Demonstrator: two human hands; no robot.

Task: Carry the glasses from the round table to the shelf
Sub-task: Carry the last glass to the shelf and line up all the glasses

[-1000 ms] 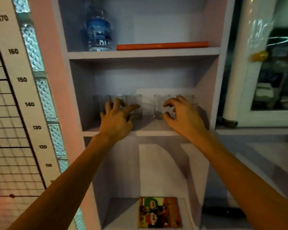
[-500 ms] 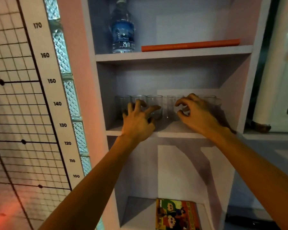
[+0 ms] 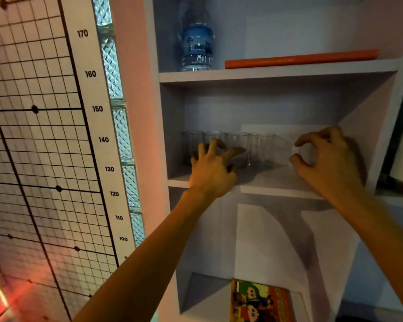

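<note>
Risk: I judge a careless pull-back could clip a rim and topple the close-packed glasses (image 3: 236, 148), which stand in a row at the back of the middle shelf (image 3: 277, 185). My left hand (image 3: 211, 169), fingers spread and empty, overlaps the left ones. My right hand (image 3: 323, 161), loosely curled and empty, sits beside the right end.
</note>
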